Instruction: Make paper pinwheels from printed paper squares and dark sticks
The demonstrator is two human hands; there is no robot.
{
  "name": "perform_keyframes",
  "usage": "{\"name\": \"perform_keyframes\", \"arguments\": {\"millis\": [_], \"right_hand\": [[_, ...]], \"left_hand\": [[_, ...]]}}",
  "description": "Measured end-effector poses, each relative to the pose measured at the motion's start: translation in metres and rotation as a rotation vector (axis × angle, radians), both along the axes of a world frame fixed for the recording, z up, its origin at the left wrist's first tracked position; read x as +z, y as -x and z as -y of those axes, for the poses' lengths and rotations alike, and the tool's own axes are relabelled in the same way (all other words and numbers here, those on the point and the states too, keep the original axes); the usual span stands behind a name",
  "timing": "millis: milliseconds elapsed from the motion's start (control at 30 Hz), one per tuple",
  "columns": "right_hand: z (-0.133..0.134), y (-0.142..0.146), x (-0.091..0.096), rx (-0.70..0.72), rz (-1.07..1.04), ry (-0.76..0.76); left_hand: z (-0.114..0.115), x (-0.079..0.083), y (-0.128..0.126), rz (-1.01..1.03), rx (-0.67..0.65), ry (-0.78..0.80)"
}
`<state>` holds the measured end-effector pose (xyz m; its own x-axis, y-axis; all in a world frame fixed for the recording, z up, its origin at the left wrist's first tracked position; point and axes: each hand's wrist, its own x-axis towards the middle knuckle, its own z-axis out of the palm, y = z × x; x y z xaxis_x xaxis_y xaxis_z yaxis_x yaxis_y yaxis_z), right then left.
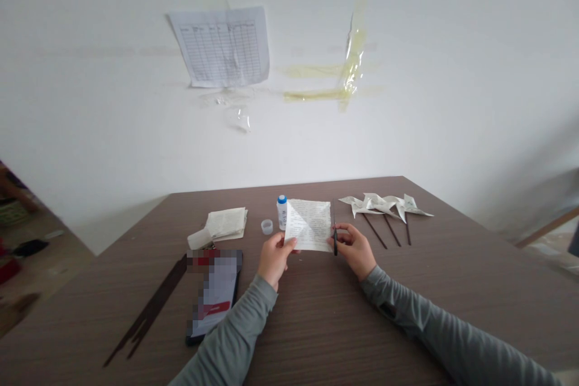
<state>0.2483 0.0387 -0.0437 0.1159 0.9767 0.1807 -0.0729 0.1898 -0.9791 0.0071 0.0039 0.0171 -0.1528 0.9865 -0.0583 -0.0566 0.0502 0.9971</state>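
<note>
1. Above the middle of the table [312,325], you hold the square of paper [310,226], printed and marked by diagonal creases, its face turned towards you.
2. Your left hand [272,258] is clamped on its lower left corner, thumb in front, fingers behind.
3. Your right hand [355,250] has its fingers closed around the black scissors [335,244], upright at the right edge of the paper. Whether the blades are parted, you cannot tell from this view.
4. Advised: keep the sheet taut and flat, line the blades up with a crease before closing them, and keep your left fingertips off that line. The thin sheet is likely to buckle if the left grip slackens.
5. Just behind the left edge of the paper stands the blue-topped bottle [282,212], partly hidden; a low swing could knock it. The small clear cap [266,227] lies beside it.
6. Beyond your right hand lie three paper pinwheels [401,207] on dark sticks, liable to be caught by a wide elbow.
7. At left: stacked paper [228,222], loose brown sticks [156,298], and the phone [215,295] close by your left sleeve [230,338].
</note>
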Motion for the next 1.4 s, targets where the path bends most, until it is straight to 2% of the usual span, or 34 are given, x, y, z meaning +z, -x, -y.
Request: {"name": "perform_keyframes", "arguments": {"millis": [533, 1233, 1400], "right_hand": [[0.004, 0.007, 0.007, -0.071, 0.018, -0.001], [0.009, 0.004, 0.013, -0.098, -0.015, -0.002], [0.011, 0.008, 0.017, -0.104, -0.035, -0.01]], "left_hand": [[0.001, 0.002, 0.0, -0.008, 0.029, 0.012], [0.0, -0.006, -0.002, 0.039, 0.003, 0.002], [0.004, -0.014, -0.008, 0.052, -0.062, 0.035]]}}
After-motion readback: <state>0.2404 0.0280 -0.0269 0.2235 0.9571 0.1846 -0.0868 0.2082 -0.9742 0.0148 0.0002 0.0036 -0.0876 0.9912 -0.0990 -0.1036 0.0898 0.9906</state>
